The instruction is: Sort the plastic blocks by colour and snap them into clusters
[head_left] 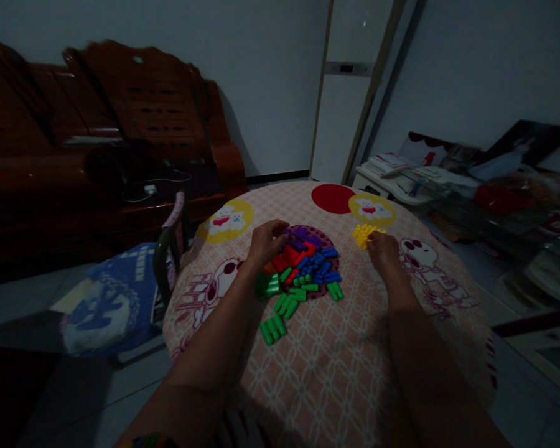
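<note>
Yellow cluster [363,235] at table's [326,367] one o'clock, pile [318,264] at eleven.
Right hand [384,252] pinches the cluster; left hand [265,244] at the pile, grip unclear; its forearm [219,342] could knock green pieces [273,329].

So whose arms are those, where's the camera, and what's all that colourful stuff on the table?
They're a person's bare arms, not a robot's. The camera is worn on that person's head, looking forward and down. On the round table is a heap of small blocks: purple, red, orange, blue and green. Yellow blocks sit apart, to the right. The left hand is at the heap's edge; the right hand touches the yellow blocks. It's too dim to tell whether either holds one.
</note>
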Tool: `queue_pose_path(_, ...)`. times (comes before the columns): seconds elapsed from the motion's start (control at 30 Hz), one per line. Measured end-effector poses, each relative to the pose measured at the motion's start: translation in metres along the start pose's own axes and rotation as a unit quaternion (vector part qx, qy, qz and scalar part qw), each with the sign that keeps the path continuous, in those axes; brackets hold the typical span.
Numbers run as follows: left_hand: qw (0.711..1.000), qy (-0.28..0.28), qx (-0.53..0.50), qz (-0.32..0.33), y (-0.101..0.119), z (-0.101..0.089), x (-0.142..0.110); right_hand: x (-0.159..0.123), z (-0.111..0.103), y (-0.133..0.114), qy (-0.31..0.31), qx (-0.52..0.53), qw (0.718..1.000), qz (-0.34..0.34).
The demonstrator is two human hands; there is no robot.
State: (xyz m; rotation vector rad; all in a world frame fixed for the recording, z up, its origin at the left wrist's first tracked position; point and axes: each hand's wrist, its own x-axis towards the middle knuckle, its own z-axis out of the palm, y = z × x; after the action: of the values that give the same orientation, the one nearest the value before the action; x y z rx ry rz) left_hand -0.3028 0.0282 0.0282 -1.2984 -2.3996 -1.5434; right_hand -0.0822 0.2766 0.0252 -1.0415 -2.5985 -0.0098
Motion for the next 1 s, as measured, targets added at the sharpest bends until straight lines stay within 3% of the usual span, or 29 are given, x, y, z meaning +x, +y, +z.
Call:
queue_pose_path(0.13,0.999,-0.011,0.043,-0.014,-0.005,-0.011,0.001,0.0,-0.006,-0.003,0.038,0.032,0.999,0.002)
queue_pose_path(0.27,0.991,-0.092,0.081,-0.048,-0.01,-0.028,0.003,0.001,-0.009,-0.008,0.081,0.074,0.994,-0.026)
queue_pose_path(0.4,0.991,-0.12,0.052,-0.039,-0.017,-0.048,0.002,0.003,-0.011,-0.017,0.091,0.095,0.99,-0.048)
queue_pose_path(0.53,0.956,-0.286,0.018,-0.066,-0.019,-0.059,-0.003,0.001,-0.018,-0.031,0.086,0.13,0.985,-0.078)
queue_pose_path(0.6,0.936,-0.342,0.046,-0.069,-0.015,-0.058,-0.006,-0.002,-0.021,-0.04,0.086,0.142,0.981,-0.099)
queue_pose_path(0.83,0.933,-0.27,0.236,-0.015,-0.005,-0.029,-0.002,-0.011,-0.03,-0.059,0.068,0.149,0.977,-0.134)
queue_pose_path(1.0,0.944,-0.245,0.223,-0.006,-0.014,-0.019,-0.002,-0.013,-0.03,-0.063,0.051,0.155,0.977,-0.138)
